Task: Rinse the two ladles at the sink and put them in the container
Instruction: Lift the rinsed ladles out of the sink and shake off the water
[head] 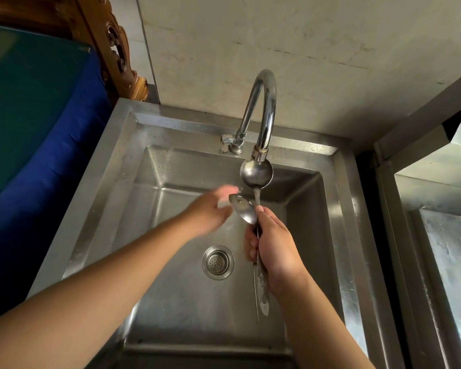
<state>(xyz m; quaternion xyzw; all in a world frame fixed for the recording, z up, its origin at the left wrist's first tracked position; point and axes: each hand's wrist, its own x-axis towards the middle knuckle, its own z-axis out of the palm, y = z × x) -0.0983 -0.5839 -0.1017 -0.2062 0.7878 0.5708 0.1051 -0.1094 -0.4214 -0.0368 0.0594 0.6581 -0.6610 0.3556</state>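
Observation:
My right hand (273, 249) grips two steel ladles by their handles over the steel sink (112, 166). One ladle (256, 172) points up, its round bowl right under the curved tap's spout (264, 113). The other ladle (244, 210) has its oval bowl just above my fist, tilted left. Both handles stick out below my palm. My left hand (210, 209) is blurred, fingers spread, next to the oval bowl and holding nothing. I cannot tell whether water is running. No container shows in view.
The drain strainer (218, 262) sits in the basin floor. The tap handle (228, 142) is on the back rim. A blue and green padded object (37, 123) lies left of the sink, carved wood (117, 49) behind it. A second steel unit (442, 235) stands to the right.

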